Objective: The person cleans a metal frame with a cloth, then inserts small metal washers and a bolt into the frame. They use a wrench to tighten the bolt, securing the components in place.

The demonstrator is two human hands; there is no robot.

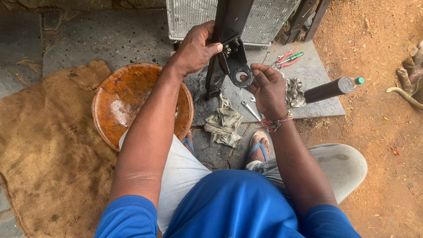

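Right, the long black metal bracket with a round ring-shaped end stands roughly upright over the grey stone slab, ring end low, upper end running out of the top of the view. The left hand grips its shank from the left side, fingers wrapped, thumb across the front. The right hand is at the ring end, fingertips pinched on the ring's right rim; a beaded red bracelet sits on that wrist.

Just behind the bracket, a silver finned radiator core leans at the slab's far edge. Below the ring, a crumpled beige rag lies at the slab's near-left corner, with a small steel open-end spanner just right of it. A second, grimy rag is partly hidden behind the right hand. Red-handled and green-handled pliers lie near the slab's far side, a thin steel rod just left of them. A dark bottle with a green cap lies on its side at the slab's right edge, cap pointing right.

Left of the slab, a round rusty orange metal pan holds a little pale liquid and rests partly on brown burlap sacking. A foot in a blue flip-flop sandal rests near the slab's front edge. Red dirt ground lies to the right.
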